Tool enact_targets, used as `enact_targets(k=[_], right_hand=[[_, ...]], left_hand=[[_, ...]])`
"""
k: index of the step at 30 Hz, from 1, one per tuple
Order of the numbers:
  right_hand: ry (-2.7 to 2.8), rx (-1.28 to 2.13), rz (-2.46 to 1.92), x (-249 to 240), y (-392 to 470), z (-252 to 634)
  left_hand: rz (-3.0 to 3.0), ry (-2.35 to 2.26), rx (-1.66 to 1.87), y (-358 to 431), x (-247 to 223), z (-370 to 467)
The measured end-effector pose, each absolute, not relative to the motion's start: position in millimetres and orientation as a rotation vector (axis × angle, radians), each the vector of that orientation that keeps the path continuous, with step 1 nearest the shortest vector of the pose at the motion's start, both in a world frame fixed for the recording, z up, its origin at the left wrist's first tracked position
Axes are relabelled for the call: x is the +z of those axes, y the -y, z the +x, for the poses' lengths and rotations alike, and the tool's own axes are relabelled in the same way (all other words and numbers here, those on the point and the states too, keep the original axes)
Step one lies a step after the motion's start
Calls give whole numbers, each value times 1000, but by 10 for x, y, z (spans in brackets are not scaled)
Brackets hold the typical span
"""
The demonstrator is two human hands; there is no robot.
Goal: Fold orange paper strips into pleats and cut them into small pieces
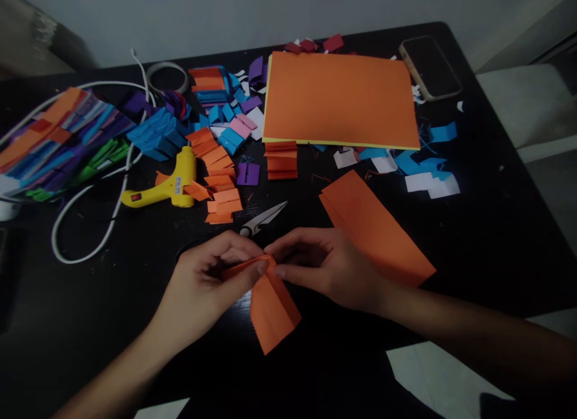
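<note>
A creased strip of orange paper (274, 314) is held between both hands near the table's front edge, its lower end hanging toward me. My left hand (210, 281) pinches it, thumb on top and fingers behind. From the other side, the thumb and fingertips of my right hand (324, 263) close on its upper edge. Just beyond my fingers lie scissors (268, 219), blades pointing up and right, their handles partly hidden by my left hand. A folded orange sheet (376, 229) rests on the table, partly under my right forearm.
Beyond the hands are a yellow glue gun (180, 181), folded orange pieces (219, 160) and stacked orange sheets (340, 97). A phone (430, 67) lies at the back right. A white cable (58, 238) loops at left beside bundled coloured strips (67, 139).
</note>
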State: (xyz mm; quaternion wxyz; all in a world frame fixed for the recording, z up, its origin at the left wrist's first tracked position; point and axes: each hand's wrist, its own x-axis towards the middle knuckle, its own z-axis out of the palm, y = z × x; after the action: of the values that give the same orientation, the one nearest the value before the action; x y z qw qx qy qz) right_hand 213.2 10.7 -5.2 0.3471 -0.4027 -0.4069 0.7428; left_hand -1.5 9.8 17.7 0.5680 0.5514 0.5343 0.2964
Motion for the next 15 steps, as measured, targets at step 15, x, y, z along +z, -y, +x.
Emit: enact_targets(k=[15], right_hand=[[1084,1894,-1061,-45,-95,2139]], left_hand=[[1242,-1256,714,-106,210,24]])
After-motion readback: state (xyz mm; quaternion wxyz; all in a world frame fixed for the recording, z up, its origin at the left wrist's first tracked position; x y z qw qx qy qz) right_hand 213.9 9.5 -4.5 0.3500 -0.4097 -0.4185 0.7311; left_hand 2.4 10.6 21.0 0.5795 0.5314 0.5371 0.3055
